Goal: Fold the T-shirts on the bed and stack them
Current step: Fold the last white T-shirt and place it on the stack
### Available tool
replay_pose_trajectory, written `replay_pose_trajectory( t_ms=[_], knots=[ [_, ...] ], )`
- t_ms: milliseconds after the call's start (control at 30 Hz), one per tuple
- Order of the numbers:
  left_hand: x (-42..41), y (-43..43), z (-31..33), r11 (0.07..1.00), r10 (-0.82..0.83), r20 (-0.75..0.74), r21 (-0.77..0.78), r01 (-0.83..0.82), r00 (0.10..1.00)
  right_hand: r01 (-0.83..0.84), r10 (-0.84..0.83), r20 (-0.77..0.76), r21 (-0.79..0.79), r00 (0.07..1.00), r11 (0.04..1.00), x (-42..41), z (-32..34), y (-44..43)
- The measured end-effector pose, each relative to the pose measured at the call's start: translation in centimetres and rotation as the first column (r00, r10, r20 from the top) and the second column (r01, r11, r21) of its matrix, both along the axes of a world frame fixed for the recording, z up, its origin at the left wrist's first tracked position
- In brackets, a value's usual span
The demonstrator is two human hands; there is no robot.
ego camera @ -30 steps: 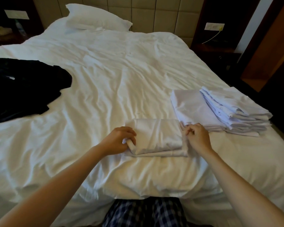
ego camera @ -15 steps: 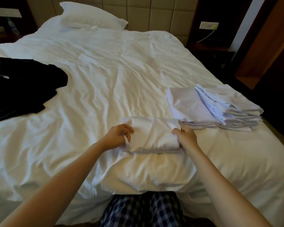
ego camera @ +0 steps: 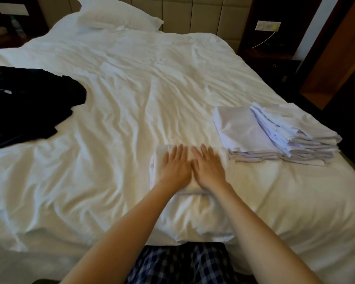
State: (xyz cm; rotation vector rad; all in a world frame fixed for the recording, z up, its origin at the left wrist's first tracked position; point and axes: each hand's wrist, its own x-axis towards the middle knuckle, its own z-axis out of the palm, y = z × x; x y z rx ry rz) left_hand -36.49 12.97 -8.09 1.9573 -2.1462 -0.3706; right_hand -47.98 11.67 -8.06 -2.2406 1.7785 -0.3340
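Observation:
A folded white T-shirt (ego camera: 157, 160) lies near the front edge of the bed (ego camera: 131, 95). My left hand (ego camera: 175, 167) and my right hand (ego camera: 208, 167) rest flat on top of it, side by side, fingers spread and pointing away from me. They cover most of the shirt and grip nothing. To the right stands a stack of folded white T-shirts (ego camera: 279, 134), a little apart from my right hand. A heap of black T-shirts (ego camera: 27, 103) lies unfolded at the bed's left side.
A white pillow (ego camera: 119, 15) lies at the head of the bed against a padded headboard. Dark nightstands flank the bed, the right one (ego camera: 268, 58) below a wall socket with a cable. The bed's right edge drops off just beyond the stack.
Both hands let go of the folded shirt's side edges and moved onto its top, palms flat. The shirt looks narrower than one second ago.

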Motion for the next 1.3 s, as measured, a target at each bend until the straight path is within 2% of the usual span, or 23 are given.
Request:
replay_pose_trajectory(
  t_ms=[33, 133, 333, 433, 500, 600, 667, 733, 767, 800, 867, 900, 1000, 1067, 1133, 1167, 1200, 1233, 1300],
  knots=[
    [0.5, 0.0, -1.3, 1.0, 0.007, 0.037, 0.016, -0.008, 0.999, 0.028, -0.026, -0.063, 0.036, 0.998, 0.999, -0.4, -1.3, 0.2],
    [1.5, -0.7, -3.0, 0.998, 0.057, 0.057, -0.036, -0.054, 0.997, 0.175, -0.173, -0.128, 0.002, 0.976, 0.985, -0.7, -3.2, 0.1],
    [2.7, -2.3, -2.9, 0.973, 0.231, -0.005, 0.032, -0.23, 0.973, 0.43, -0.425, -0.085, 0.06, 0.901, 0.901, -0.9, -3.3, 0.0],
    [3.1, -2.2, -2.7, 0.965, 0.255, -0.046, 0.077, -0.251, 0.966, 0.475, -0.475, 0.069, 0.02, 0.877, 0.88, -1.6, -3.5, 0.2],
    [3.3, -2.1, -2.4, 0.962, 0.268, -0.084, 0.075, -0.262, 0.96, 0.536, -0.534, 0.196, 0.045, 0.823, 0.843, -1.7, -3.3, 0.5],
    [4.2, -1.4, -2.3, 0.947, 0.321, -0.272, 0.069, -0.315, 0.907, 0.614, -0.612, 0.351, 0.121, 0.708, 0.78, -2.0, -2.4, 0.8],
    [5.0, -0.5, -2.3, 0.911, 0.399, -0.488, 0.119, -0.394, 0.776, 0.634, -0.659, 0.429, 0.225, 0.617, 0.74, -2.7, -1.6, 0.5],
    [5.6, 0.8, -2.0, 0.861, 0.474, -0.658, 0.209, -0.463, 0.585, 0.601, -0.723, 0.493, 0.412, 0.484, 0.684, -3.8, -0.9, -0.2],
    [5.8, 1.6, -1.9, 0.838, 0.506, -0.691, 0.254, -0.482, 0.516, 0.547, -0.743, 0.526, 0.509, 0.413, 0.665, -4.3, -0.6, -0.4],
    [5.8, 2.4, -1.8, 0.826, 0.531, -0.691, 0.291, -0.483, 0.491, 0.472, -0.761, 0.55, 0.599, 0.345, 0.647, -4.7, -0.4, -0.4],
    [5.9, 3.5, -1.6, 0.807, 0.575, -0.69, 0.388, -0.446, 0.439, 0.311, -0.794, 0.542, 0.731, 0.276, 0.607, -4.9, -0.1, 0.2],
    [6.0, 3.9, -1.6, 0.788, 0.602, -0.721, 0.464, -0.406, 0.344, 0.248, -0.808, 0.526, 0.772, 0.265, 0.585, -5.0, -0.2, 0.6],
    [6.2, 5.1, -1.2, 0.727, 0.663, -0.745, 0.664, -0.177, -0.07, 0.09, -0.831, 0.526, 0.832, 0.181, 0.547, -5.0, -0.2, 2.0],
    [5.9, 6.1, -1.1, 0.721, 0.65, -0.691, 0.692, -0.03, -0.315, 0.032, -0.829, 0.548, 0.832, 0.108, 0.554, -4.9, 0.1, 2.9],
    [5.2, 7.2, -1.3, 0.752, 0.569, -0.608, 0.658, 0.049, -0.554, -0.021, -0.809, 0.586, 0.81, 0.038, 0.586, -4.6, 0.5, 3.7],
    [4.5, 7.7, -1.4, 0.776, 0.519, -0.57, 0.626, 0.072, -0.636, -0.057, -0.791, 0.612, 0.79, 0.009, 0.611, -4.3, 0.7, 4.1],
    [3.8, 8.1, -1.5, 0.802, 0.482, -0.553, 0.591, 0.088, -0.68, -0.09, -0.77, 0.638, 0.766, -0.02, 0.637, -3.8, 1.0, 4.4],
    [3.0, 8.3, -1.4, 0.819, 0.466, -0.559, 0.565, 0.097, -0.686, -0.116, -0.752, 0.658, 0.744, -0.048, 0.658, -3.3, 1.4, 4.7],
    [1.8, 8.3, -0.8, 0.837, 0.473, -0.592, 0.534, 0.121, -0.653, -0.143, -0.716, 0.692, 0.703, -0.09, 0.697, -2.6, 2.0, 5.1]
  ],
)
